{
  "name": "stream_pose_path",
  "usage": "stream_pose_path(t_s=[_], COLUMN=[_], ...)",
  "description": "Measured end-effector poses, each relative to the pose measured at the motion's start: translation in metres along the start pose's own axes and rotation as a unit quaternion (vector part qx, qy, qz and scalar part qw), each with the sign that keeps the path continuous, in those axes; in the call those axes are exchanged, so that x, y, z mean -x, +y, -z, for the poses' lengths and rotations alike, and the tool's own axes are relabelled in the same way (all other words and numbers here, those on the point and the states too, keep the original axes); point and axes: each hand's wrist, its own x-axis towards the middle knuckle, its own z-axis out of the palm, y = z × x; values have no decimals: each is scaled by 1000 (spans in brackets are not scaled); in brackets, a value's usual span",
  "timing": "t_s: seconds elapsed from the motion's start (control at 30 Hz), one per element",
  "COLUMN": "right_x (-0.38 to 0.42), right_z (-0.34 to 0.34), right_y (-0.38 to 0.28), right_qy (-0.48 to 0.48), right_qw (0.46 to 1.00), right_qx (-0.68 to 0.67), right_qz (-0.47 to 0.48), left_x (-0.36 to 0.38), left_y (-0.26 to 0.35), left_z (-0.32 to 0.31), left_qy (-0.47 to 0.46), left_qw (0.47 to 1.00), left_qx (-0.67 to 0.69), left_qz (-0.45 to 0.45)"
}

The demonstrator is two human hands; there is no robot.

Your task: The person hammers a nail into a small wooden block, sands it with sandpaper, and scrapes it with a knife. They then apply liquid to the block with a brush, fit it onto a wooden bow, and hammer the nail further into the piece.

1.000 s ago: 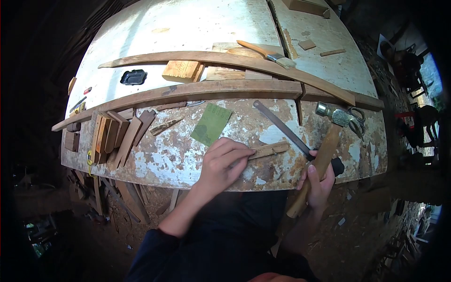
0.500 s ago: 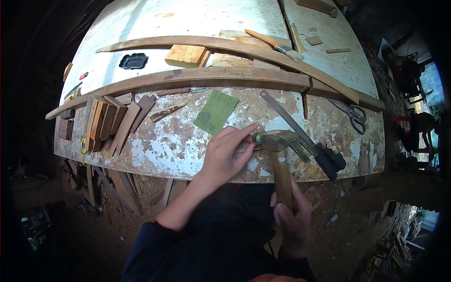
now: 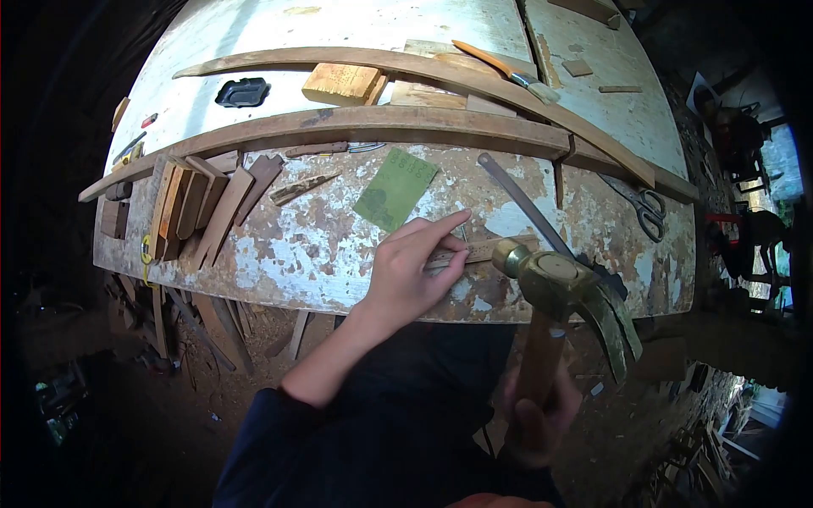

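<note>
In my right hand (image 3: 542, 411) is the wooden handle of a claw hammer (image 3: 555, 279), its head raised above the bench's front edge with the claw to the right. My left hand (image 3: 415, 267) rests at a small wooden strip (image 3: 491, 249) on the bench. The forefinger is stretched out, while the thumb and curled fingers close around what looks like a thin nail (image 3: 463, 230) upright over the strip. A green sandpaper sheet (image 3: 395, 189) lies just beyond that hand. Behind the hammer lies a flat metal file (image 3: 525, 203), its dark handle partly hidden.
Two long curved wooden pieces (image 3: 356, 123) cross the worn bench (image 3: 279, 254). Scissors (image 3: 648, 212) lie at the right, a paintbrush (image 3: 508, 72) farther back. Wood blocks (image 3: 182, 207) stand at the left. A black tray (image 3: 242, 92) sits near a wood block (image 3: 341, 83).
The hammer head has lifted off the spot by my left fingertips and moved right and toward me. My left hand has stayed at nearly the same place, uncovering the wooden strip.
</note>
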Motion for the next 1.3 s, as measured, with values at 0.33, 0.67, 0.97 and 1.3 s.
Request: stream_pose_path(t_s=[0.33, 0.67, 0.97, 1.3], right_x=[-4, -11, -17, -15], right_z=[-2, -14, -13, -19], right_y=[-10, -16, -14, -13], right_qy=[14, 43, 19, 48], right_qw=[997, 999, 996, 997], right_qx=[51, 19, 61, 31], right_qz=[55, 18, -60, -45], left_x=[2, 3, 3, 3], left_y=[0, -3, -2, -2], left_z=[-2, -2, 0, 0], left_qy=[9, 0, -8, -8], left_qw=[1000, 999, 999, 999], left_qx=[0, 23, 33, 40], left_qz=[16, 22, 23, 24])
